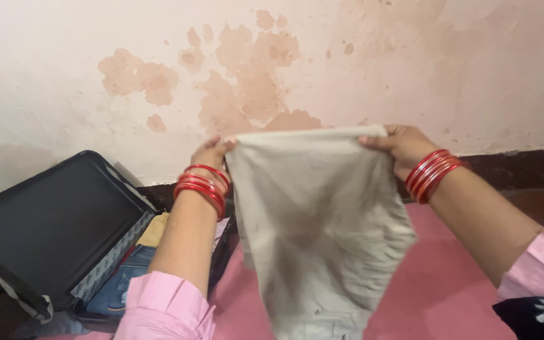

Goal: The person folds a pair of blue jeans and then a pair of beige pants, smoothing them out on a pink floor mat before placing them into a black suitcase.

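Against a stained wall, left hand (pixel 212 151) and right hand (pixel 401 146) — grips pinched — hold up beige cloth (pixel 319 226).

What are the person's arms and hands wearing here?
Both forearms are bare below pushed-up pink sleeves. Each wrist carries a stack of shiny red bangles: left wrist, right wrist. No gloves show on the left hand or right hand.

Soft, even indoor light, faint shadows, slight blur, no glare.

two hands (pixel 212 151), one beige garment (pixel 316 220), one open suitcase (pixel 51 220).
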